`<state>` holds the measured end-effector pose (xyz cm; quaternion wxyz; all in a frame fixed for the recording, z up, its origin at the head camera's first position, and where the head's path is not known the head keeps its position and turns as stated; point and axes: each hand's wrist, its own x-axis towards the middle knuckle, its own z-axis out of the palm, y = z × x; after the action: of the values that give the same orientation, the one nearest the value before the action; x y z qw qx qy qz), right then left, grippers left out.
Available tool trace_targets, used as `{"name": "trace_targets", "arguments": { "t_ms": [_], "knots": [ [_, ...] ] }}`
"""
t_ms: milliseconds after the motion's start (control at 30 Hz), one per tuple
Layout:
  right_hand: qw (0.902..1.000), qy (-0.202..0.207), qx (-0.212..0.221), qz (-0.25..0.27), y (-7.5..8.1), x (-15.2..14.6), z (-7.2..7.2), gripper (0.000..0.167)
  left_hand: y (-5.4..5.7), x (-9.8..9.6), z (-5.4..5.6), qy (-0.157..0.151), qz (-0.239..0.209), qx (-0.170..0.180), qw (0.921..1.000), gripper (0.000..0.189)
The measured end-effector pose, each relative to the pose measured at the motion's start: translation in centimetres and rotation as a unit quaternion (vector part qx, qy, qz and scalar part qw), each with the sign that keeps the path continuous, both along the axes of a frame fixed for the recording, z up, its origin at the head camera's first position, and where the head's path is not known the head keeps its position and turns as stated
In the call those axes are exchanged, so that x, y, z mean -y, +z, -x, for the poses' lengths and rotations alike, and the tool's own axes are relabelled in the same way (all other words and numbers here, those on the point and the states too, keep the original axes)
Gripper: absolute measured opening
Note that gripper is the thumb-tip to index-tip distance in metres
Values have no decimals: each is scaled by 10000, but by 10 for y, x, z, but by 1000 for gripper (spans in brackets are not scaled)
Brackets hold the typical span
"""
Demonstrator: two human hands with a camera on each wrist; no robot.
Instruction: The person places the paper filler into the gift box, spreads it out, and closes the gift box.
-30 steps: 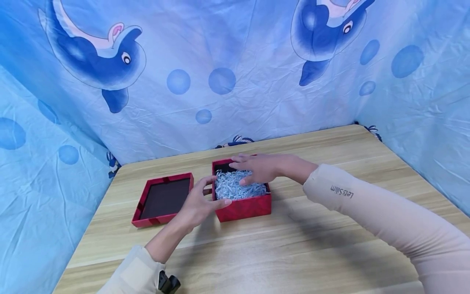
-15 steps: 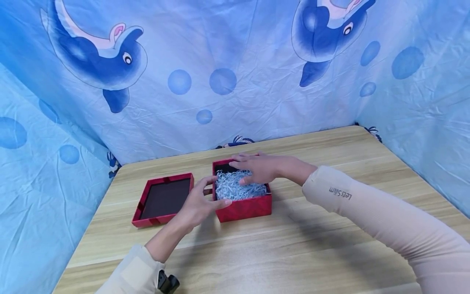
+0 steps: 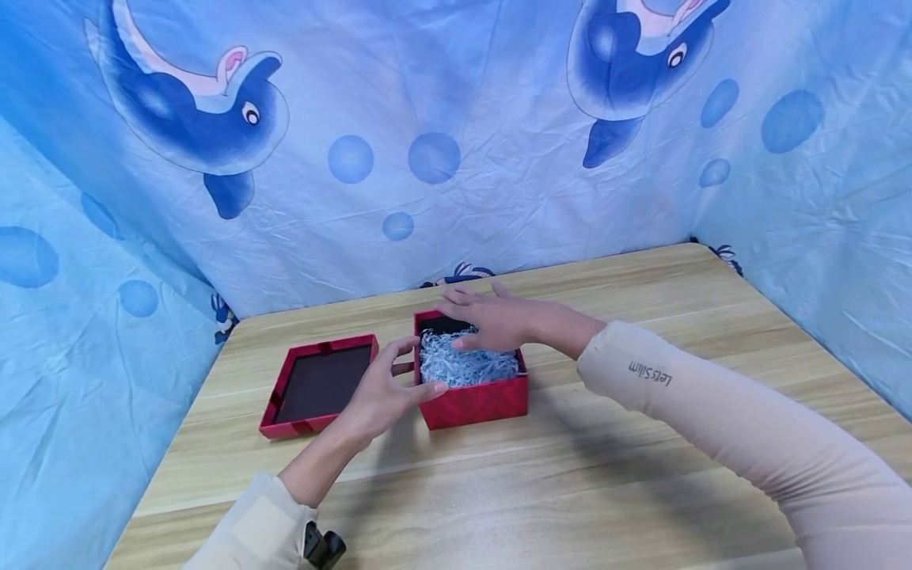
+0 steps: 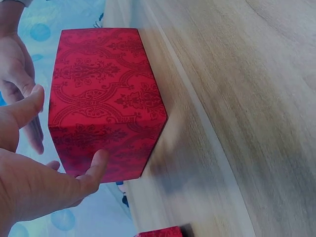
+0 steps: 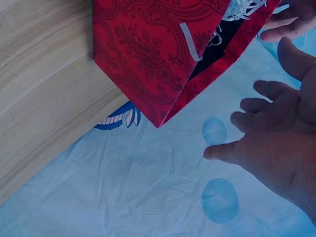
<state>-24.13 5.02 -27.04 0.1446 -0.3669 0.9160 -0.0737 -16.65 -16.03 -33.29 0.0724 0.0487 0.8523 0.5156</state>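
Observation:
A red patterned box (image 3: 479, 404) stands on the table, its open top showing a filling of pale blue shredded paper (image 3: 466, 368). Over its back part hovers my right hand (image 3: 495, 318), fingers spread and straight, apart from the box in the right wrist view. My left hand (image 3: 378, 396) rests at the box's left side. Its thumb reaches over the front left corner. In the left wrist view a finger of the left hand (image 4: 49, 185) lies against the box wall, while the thumb looks apart from the edge.
Left of the box lies its red lid (image 3: 324, 384), inside upward, lined in dark. A strand of paper (image 5: 190, 42) hangs on the box's outer wall. A blue dolphin-print curtain (image 3: 399, 103) stands behind the wooden table (image 3: 570, 507).
My right hand has lifted a little off the shredded paper and shifted slightly left and back. My left hand, the box and the lid stay about where they were.

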Motion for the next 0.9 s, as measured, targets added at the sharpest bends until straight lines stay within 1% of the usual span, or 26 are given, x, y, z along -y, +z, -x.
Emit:
{"name": "trace_targets", "arguments": {
  "t_ms": [133,267,367,500,667,767,900],
  "knots": [
    [9999,12,-112,-5,-1,1,0,73,2,3,-1,51,10,24,10000,82],
    [9998,55,-188,34,-1,4,-1,73,4,7,-2,48,114,31,9999,82],
    [9998,78,-157,109,-1,8,-2,74,6,10,-2,50,214,19,9998,80],
    [9996,82,-87,270,-2,13,-4,77,10,15,1,157,393,-14,9991,74],
    [9990,34,-129,437,-8,21,-6,77,15,22,6,337,508,1,9981,67],
    [9984,-6,-99,560,-10,28,-8,76,19,29,9,516,527,60,9973,63],
    [9971,48,-91,752,-10,39,-11,74,27,40,11,817,730,163,9938,69]
  ]
}}
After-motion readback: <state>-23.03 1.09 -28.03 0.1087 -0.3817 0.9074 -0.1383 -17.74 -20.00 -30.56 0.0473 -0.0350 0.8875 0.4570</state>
